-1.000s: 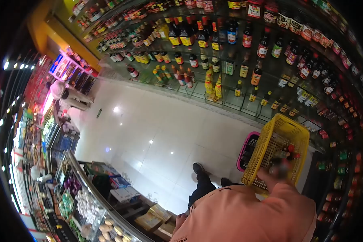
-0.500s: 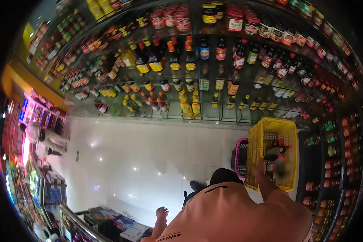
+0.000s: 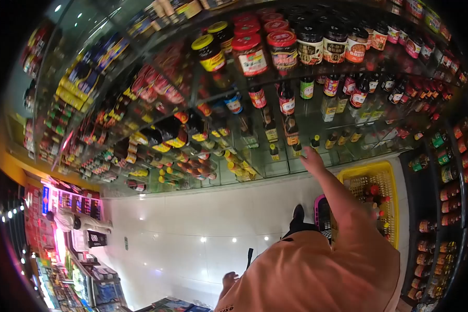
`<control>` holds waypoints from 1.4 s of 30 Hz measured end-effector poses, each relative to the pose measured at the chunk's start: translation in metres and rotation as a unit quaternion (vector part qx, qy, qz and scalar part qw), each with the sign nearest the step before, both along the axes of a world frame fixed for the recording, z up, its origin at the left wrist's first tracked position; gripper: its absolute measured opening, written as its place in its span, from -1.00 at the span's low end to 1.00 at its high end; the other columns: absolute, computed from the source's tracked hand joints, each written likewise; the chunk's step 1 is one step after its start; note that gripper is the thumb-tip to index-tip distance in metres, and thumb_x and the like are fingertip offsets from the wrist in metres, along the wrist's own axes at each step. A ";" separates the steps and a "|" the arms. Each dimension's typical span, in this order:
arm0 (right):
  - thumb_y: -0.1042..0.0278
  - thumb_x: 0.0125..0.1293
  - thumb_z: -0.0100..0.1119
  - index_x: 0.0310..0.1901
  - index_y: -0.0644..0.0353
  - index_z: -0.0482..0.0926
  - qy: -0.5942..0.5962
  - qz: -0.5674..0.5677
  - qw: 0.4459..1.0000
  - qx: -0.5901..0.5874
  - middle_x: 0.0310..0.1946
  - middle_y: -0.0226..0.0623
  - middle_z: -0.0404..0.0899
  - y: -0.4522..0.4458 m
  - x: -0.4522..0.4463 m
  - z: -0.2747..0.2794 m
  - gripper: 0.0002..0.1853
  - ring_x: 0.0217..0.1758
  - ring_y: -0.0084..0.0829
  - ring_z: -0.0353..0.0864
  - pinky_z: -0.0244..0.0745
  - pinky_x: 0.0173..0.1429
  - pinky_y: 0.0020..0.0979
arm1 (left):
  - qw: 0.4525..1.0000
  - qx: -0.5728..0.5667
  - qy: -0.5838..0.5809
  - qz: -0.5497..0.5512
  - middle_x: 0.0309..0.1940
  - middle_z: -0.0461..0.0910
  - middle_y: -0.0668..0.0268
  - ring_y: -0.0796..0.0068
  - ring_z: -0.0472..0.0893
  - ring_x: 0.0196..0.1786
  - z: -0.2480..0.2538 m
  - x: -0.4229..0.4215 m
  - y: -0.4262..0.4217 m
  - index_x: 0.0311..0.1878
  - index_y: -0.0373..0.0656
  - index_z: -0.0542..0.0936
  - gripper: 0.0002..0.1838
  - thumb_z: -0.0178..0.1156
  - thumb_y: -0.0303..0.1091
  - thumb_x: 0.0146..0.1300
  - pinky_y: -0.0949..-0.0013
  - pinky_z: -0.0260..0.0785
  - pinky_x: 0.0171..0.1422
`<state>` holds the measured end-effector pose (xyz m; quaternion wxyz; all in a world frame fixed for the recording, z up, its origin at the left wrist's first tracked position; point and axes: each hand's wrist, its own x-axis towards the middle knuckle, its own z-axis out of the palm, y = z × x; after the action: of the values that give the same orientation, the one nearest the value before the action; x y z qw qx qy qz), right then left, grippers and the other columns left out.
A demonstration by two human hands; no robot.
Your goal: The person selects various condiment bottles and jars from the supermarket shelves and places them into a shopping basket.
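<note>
Raised from the yellow plastic basket (image 3: 393, 195), the right hand (image 3: 313, 160) adjoins a small yellow-labelled bottle (image 3: 297, 148), low on the shelving — I cannot confirm its grip, nor the left hand's (image 3: 230, 280); sideways contact risks toppling.

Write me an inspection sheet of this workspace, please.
Surface: glass shelf holds bottles; pale floor reflects lights.
Things: small bottle by the right hand; more bottles in the yellow basket.
Clutter: pink basket beside the yellow one.
Hands: right at the shelf, contact unclear; left hand low, its grip unclear.
Cables: nothing seen.
Surroundings: another person farther off, left of the picture.
</note>
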<state>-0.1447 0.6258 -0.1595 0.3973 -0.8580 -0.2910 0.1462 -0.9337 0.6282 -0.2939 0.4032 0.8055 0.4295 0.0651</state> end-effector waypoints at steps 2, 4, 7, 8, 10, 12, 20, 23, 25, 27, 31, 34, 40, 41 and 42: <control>0.33 0.21 0.35 0.32 0.19 0.40 -0.022 0.021 0.999 0.040 0.09 0.02 0.60 0.034 0.024 0.033 -0.37 0.12 0.13 0.61 0.54 0.14 -0.04 | 0.985 0.086 0.109 -0.105 -0.23 0.71 0.10 0.24 0.74 -0.28 0.002 0.016 -0.009 0.01 -0.24 0.58 -0.71 0.20 -0.22 0.40 0.34 0.57 -0.32; 0.34 0.18 0.37 0.34 0.17 0.38 -0.051 0.047 0.995 0.074 0.10 0.04 0.59 0.062 0.042 0.054 -0.33 0.14 0.17 0.58 0.53 0.15 -0.01 | 0.980 -0.092 0.170 0.039 -0.23 0.72 0.11 0.24 0.74 -0.28 0.025 0.047 -0.015 0.01 -0.25 0.59 -0.71 0.20 -0.22 0.40 0.34 0.57 -0.31; 0.35 0.14 0.37 0.38 0.14 0.33 -0.095 -0.003 0.985 0.142 0.15 0.07 0.55 0.092 0.061 0.052 -0.26 0.20 0.20 0.51 0.50 0.19 0.02 | 0.964 -0.151 0.200 0.092 -0.24 0.72 0.11 0.25 0.74 -0.28 0.045 0.080 -0.009 0.00 -0.25 0.59 -0.71 0.21 -0.22 0.40 0.34 0.58 -0.30; 0.37 0.13 0.37 0.38 0.13 0.32 -0.069 -0.014 0.988 0.138 0.15 0.07 0.53 0.103 0.069 0.042 -0.25 0.22 0.19 0.49 0.49 0.20 0.03 | 0.963 -0.151 0.206 0.091 -0.24 0.72 0.11 0.25 0.74 -0.27 0.050 0.087 -0.005 0.00 -0.26 0.60 -0.71 0.21 -0.22 0.40 0.34 0.58 -0.30; 0.38 0.13 0.38 0.39 0.13 0.30 -0.043 -0.032 0.989 0.136 0.14 0.08 0.52 0.115 0.082 0.032 -0.24 0.23 0.18 0.47 0.47 0.21 0.04 | 0.962 -0.148 0.218 0.078 -0.24 0.72 0.11 0.26 0.74 -0.27 0.058 0.101 0.009 -0.01 -0.26 0.60 -0.71 0.21 -0.22 0.40 0.34 0.58 -0.29; 0.39 0.13 0.38 0.34 0.12 0.36 -0.115 -0.026 0.990 0.072 0.08 0.05 0.52 0.115 0.082 0.027 -0.30 0.19 0.19 0.47 0.47 0.19 0.06 | 0.962 -0.135 0.231 0.053 -0.24 0.72 0.11 0.27 0.74 -0.27 0.064 0.112 0.025 -0.01 -0.26 0.60 -0.71 0.21 -0.22 0.40 0.34 0.59 -0.29; 0.36 0.18 0.35 0.00 0.15 0.51 -0.117 0.084 0.987 0.067 -0.05 -0.03 0.58 0.055 0.045 0.010 -0.64 0.06 0.09 0.56 0.51 0.08 -0.01 | 0.919 -0.290 -0.049 0.261 -0.26 0.72 0.17 0.40 0.72 -0.28 0.049 0.191 0.147 -0.03 -0.30 0.63 -0.74 0.15 -0.30 0.40 0.34 0.61 -0.22; 0.27 0.23 0.36 -0.08 0.14 0.51 -0.025 0.030 0.999 0.033 -0.14 -0.08 0.64 0.037 0.018 0.024 -0.70 -0.03 0.05 0.63 0.53 0.02 -0.07 | 0.963 -0.194 -0.080 0.171 -0.28 0.72 0.21 0.45 0.70 -0.30 0.066 0.284 0.201 0.04 -0.30 0.61 -0.71 0.20 -0.31 0.39 0.37 0.59 -0.21; 0.22 0.24 0.38 -0.08 0.16 0.50 0.071 -0.038 0.996 0.026 -0.17 -0.10 0.66 0.024 -0.005 0.056 -0.67 -0.04 0.01 0.66 0.55 0.00 -0.11 | 0.994 -0.036 -0.081 -0.071 -0.27 0.73 0.22 0.46 0.72 -0.26 0.082 0.336 0.235 0.16 -0.26 0.54 -0.61 0.30 -0.29 0.35 0.38 0.59 -0.13; 0.13 0.26 0.41 -0.09 0.17 0.49 0.127 -0.065 0.986 0.087 -0.23 -0.14 0.70 0.010 -0.026 0.078 -0.62 -0.08 -0.12 0.72 0.56 -0.04 -0.20 | 0.991 -0.122 0.007 -0.055 -0.06 0.70 0.14 0.35 0.72 -0.09 0.177 0.426 0.234 0.36 -0.18 0.39 -0.36 0.42 -0.31 0.26 0.31 0.60 0.02; 0.31 0.30 0.42 -0.03 0.17 0.44 0.255 -0.124 0.929 0.238 -0.24 -0.38 0.62 -0.001 -0.069 0.063 -0.65 -0.26 -0.52 0.61 0.58 -0.21 -0.38 | 0.937 -0.281 -0.120 -0.170 0.48 0.24 -0.02 0.06 0.55 0.28 0.211 0.496 0.244 0.59 -0.04 -0.01 0.11 0.56 -0.40 0.10 0.10 0.59 0.18; 0.32 0.34 0.37 -0.03 0.15 0.42 0.377 -0.206 0.852 0.300 -0.24 -0.40 0.58 0.013 -0.098 0.145 -0.68 -0.27 -0.53 0.60 0.56 -0.25 -0.46 | 0.891 -0.338 -0.132 -0.274 0.46 0.23 0.04 0.11 0.54 0.29 0.220 0.517 0.251 0.56 -0.09 0.04 0.16 0.60 -0.52 -0.04 0.15 0.61 0.18; 0.19 0.41 0.30 -0.04 0.15 0.39 0.393 -0.258 0.814 0.340 -0.25 -0.34 0.57 -0.016 -0.124 0.160 -0.68 -0.29 -0.48 0.63 0.62 -0.29 -0.44 | 0.865 -0.418 -0.151 -0.231 0.13 0.49 0.12 0.24 0.65 0.07 0.245 0.529 0.253 0.20 -0.25 0.39 -0.28 0.52 -0.59 -0.05 0.20 0.59 0.15; 0.16 0.42 0.29 -0.05 0.15 0.39 0.397 -0.236 0.828 0.318 -0.24 -0.32 0.57 -0.022 -0.125 0.156 -0.68 -0.27 -0.48 0.63 0.64 -0.28 -0.44 | 0.840 -0.476 -0.156 -0.207 0.08 0.54 0.12 0.22 0.66 0.07 0.245 0.532 0.256 0.16 -0.26 0.43 -0.36 0.48 -0.57 -0.02 0.17 0.59 0.16; 0.24 0.45 0.26 0.03 0.17 0.41 0.391 -0.211 0.840 0.312 -0.18 -0.31 0.58 -0.034 -0.124 0.152 -0.70 -0.22 -0.47 0.65 0.64 -0.27 -0.44 | 0.813 -0.530 -0.160 -0.181 0.02 0.58 0.12 0.20 0.67 0.07 0.246 0.536 0.256 0.12 -0.26 0.46 -0.44 0.44 -0.54 0.01 0.14 0.59 0.17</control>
<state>-0.2690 0.5922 -0.0074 0.7461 -0.6006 0.0461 0.2838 -0.3975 0.8840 -0.0474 0.8352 0.5082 0.1733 -0.1193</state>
